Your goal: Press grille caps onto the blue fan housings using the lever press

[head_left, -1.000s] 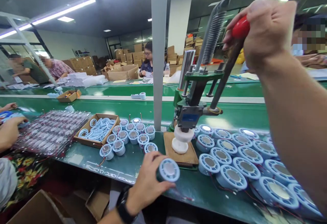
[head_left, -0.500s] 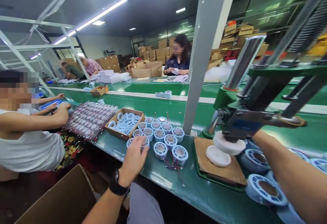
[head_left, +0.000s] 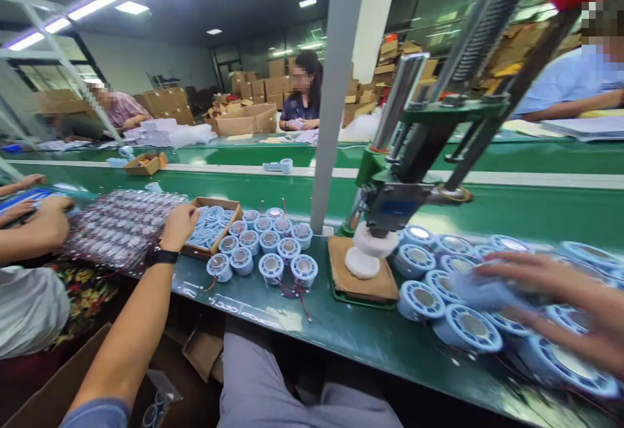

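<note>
My left hand (head_left: 179, 227) is at the cardboard box of light-blue plastic rings (head_left: 209, 225), its fingers curled together over the box's left side; what they hold, if anything, is hidden. My right hand (head_left: 560, 298), smeared by motion, is above the crowded light-blue round housings (head_left: 468, 329) on the right. Between its thumb and fingers is a blurred light-blue housing (head_left: 482, 288). Several similar housings with metal centres and thin wires (head_left: 270, 267) stand upright in the middle. Between the two groups stands a hand press (head_left: 390, 203), its white upper pad over a white round pad (head_left: 362, 263).
A wired sheet of small parts (head_left: 121, 226) lies left of the ring box, by a co-worker's arm (head_left: 39, 229). A grey post (head_left: 336, 103) rises behind the housings. Across the green conveyor (head_left: 234, 194), other people sit among papers and cartons. An open carton stands below the bench.
My left hand has gone from the middle housings to the ring box. My right hand has come from behind the press to the right-hand housings. The view has turned right.
</note>
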Demonstrator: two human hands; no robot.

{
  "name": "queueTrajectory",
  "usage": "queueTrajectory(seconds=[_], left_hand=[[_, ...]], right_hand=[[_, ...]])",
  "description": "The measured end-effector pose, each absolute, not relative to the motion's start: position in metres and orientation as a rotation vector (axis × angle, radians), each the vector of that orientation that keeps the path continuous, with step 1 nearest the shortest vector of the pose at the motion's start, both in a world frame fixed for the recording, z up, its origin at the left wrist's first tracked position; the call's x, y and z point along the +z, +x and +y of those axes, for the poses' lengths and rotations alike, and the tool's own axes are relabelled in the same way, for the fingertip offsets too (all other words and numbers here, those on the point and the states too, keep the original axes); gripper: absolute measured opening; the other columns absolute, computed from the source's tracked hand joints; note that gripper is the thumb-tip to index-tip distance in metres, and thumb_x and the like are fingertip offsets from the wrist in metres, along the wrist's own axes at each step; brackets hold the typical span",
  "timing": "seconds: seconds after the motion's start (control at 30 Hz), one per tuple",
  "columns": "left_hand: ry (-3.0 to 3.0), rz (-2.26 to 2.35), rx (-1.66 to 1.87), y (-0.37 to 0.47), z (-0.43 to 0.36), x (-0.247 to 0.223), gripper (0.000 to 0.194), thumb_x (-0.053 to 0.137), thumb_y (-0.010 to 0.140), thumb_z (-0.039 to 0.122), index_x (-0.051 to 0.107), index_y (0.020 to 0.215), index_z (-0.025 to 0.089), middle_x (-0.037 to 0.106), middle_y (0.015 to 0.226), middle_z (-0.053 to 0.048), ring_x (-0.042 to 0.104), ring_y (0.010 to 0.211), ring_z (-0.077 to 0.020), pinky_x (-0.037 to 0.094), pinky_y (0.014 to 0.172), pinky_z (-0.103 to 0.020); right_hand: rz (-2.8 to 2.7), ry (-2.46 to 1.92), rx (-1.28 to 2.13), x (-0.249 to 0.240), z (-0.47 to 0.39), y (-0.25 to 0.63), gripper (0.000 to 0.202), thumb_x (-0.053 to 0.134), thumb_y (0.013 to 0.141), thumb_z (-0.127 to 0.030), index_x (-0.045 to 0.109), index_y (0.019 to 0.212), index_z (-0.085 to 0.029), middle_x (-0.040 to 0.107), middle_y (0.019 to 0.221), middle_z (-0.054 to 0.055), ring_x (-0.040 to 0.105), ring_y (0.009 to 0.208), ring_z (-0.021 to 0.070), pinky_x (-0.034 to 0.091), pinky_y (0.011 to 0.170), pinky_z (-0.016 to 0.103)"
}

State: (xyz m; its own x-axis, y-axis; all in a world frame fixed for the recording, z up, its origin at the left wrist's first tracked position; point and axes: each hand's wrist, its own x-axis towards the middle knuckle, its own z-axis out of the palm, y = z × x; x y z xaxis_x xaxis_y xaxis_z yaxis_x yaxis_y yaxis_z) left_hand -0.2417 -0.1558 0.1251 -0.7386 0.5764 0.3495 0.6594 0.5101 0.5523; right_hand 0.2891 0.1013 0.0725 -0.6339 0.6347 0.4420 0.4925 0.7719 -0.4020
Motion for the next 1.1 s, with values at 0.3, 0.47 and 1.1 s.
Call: queueTrajectory(seconds=[0.3, 0.47, 1.1], left_hand=[[-1.583, -2.661, -1.74, -0.032, -0.139, 0.045, 0.037, 0.054, 0.085, 0.029, 0.063, 0.119, 0.018, 0.059, 0.073, 0.003, 0.063, 0.053, -0.0129, 0.053, 0.052, -0.024], [-1.669, -2.66, -1.985, 0.017, -0.124, 0.016, 0.028, 0.048, 0.091, 0.031, 0.071, 0.094, 0.016, 0.061, 0.081, -0.002, 0.063, 0.053, -0.0107, 0.05, 0.048, -0.021], [-2.293, -2.273, -1.201, -0.001, -0.144, 0.01, 0.067, 0.063, 0.087, 0.023, 0.039, 0.15, 0.021, 0.054, 0.145, -0.014, 0.059, 0.126, -0.0277, 0.056, 0.099, -0.041]], right_hand=[[-2.568, -0.488, 0.85, 0.016, -0.038, 0.182, 0.051, 0.044, 0.069, 0.001, 0.075, 0.099, -0.026, 0.048, 0.145, 0.005, 0.049, 0.136, 0.0228, 0.044, 0.114, 0.043], [-2.074, -0.682, 0.689, -0.025, -0.049, 0.165, 0.059, 0.063, 0.079, -0.016, 0.048, 0.136, -0.018, 0.044, 0.145, 0.016, 0.049, 0.136, 0.025, 0.049, 0.109, 0.041], [-2.052, -0.578, 0.624, -0.042, -0.048, 0.154, 0.037, 0.055, 0.093, -0.016, 0.066, 0.126, -0.027, 0.057, 0.133, 0.011, 0.057, 0.123, 0.0208, 0.054, 0.101, 0.038]])
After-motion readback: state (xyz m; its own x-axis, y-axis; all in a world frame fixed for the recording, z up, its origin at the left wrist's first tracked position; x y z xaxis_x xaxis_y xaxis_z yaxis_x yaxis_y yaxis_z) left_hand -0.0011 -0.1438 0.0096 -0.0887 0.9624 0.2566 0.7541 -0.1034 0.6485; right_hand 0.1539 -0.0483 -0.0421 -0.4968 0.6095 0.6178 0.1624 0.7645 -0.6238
